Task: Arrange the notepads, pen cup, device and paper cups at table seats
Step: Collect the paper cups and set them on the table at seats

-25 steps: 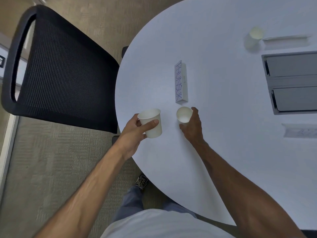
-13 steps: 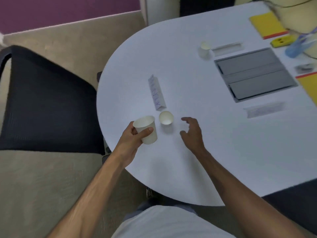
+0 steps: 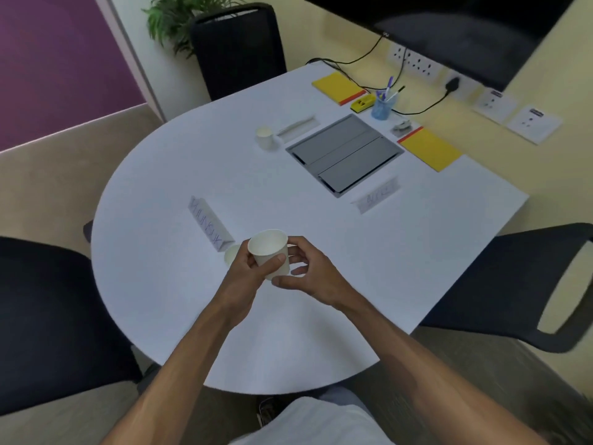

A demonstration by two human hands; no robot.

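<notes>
Change since half a second ago: the right hand (image 3: 316,274), which hung open and empty over the table (image 3: 160,284), has come across to the paper cup (image 3: 269,252) held by the left hand (image 3: 248,271). Both hands are now on it. Left hand is closed round the cup wall, thumb across the front; right-hand fingers curl under the base and far side. Cup is lifted clear of the table, mouth up, tilted slightly.

The placed cup (image 3: 231,254) stands at 9 o'clock of the held one, just beside the name card (image 3: 208,224), partly hidden by the left hand. A third cup (image 3: 264,136) stands at 12 o'clock, far across, by its own card.

Judgement: a hand-over to the right hand looks under way, probably for the seat at 2 o'clock, whose name card (image 3: 375,197) has no cup. Both notepads (image 3: 430,149), the pen cup (image 3: 382,106) and the yellow device (image 3: 362,102) are bunched at the far edge, unplaced.
</notes>
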